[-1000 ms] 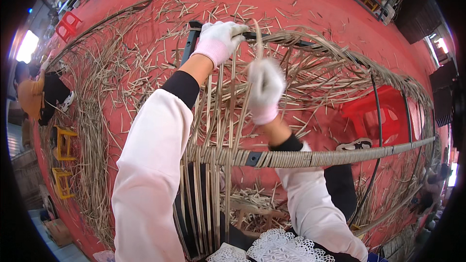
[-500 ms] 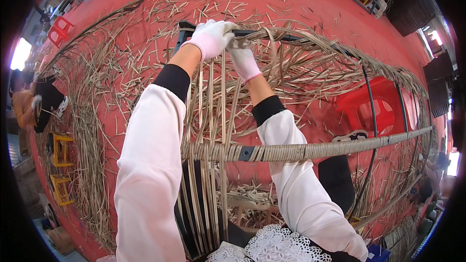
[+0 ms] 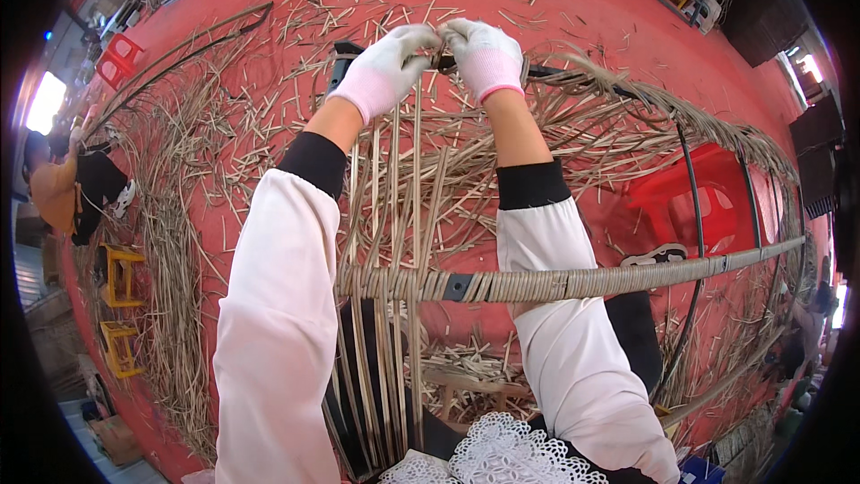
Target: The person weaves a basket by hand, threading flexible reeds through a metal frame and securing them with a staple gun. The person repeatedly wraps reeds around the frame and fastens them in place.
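Red floor (image 3: pixel 573 0) under scattered rattan offcuts (image 3: pixel 179 242); yellow stools (image 3: pixel 121 273) leftward

Taut tan cane strands (image 3: pixel 408 179) on frame (image 3: pixel 573 282)

Both gloved grips meet at the black metal frame bar (image 3: pixel 573 72), hiding the strand end pinched between them. The white-sleeved arms cover part of the upright rattan strands (image 3: pixel 394 215). The red plastic stool (image 3: pixel 708 197) sits half behind woven cane.

white gloves with pink cuffs (image 3: pixel 381 81), pale tan rattan strips (image 3: pixel 394 206), red floor (image 3: pixel 555 0), a red stool (image 3: pixel 708 197).
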Action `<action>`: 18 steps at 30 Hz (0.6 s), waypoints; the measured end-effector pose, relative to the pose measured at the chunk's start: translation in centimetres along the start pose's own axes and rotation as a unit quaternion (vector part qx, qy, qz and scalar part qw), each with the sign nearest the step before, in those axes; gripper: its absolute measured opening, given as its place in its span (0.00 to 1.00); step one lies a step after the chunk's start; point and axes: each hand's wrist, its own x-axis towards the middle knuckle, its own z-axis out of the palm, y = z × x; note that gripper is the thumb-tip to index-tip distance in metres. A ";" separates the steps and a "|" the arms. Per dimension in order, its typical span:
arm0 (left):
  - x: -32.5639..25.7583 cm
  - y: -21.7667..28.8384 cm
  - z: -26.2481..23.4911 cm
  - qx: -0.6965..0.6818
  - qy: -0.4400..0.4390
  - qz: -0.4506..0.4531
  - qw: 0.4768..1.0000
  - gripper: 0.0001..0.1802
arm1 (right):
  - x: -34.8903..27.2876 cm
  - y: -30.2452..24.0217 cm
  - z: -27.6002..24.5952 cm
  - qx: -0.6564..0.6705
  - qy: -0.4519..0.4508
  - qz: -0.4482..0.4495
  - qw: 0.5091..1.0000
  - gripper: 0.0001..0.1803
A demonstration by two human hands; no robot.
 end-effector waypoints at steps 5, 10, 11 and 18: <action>0.2 0.0 -0.1 0.056 -0.034 0.014 0.998 0.15 | -4.0 -0.3 -0.6 0.114 0.161 -0.022 0.980 0.18; 0.3 0.3 -0.4 0.100 -0.045 0.038 0.993 0.17 | -12.3 -4.6 1.1 0.395 0.049 0.185 0.898 0.10; 0.4 0.3 -0.5 0.092 -0.054 0.032 0.994 0.17 | -12.7 -4.6 2.5 0.539 0.027 0.270 0.797 0.11; 0.7 -0.3 0.5 0.100 -0.067 0.020 0.993 0.19 | -7.0 1.3 10.1 0.395 0.014 0.098 0.913 0.12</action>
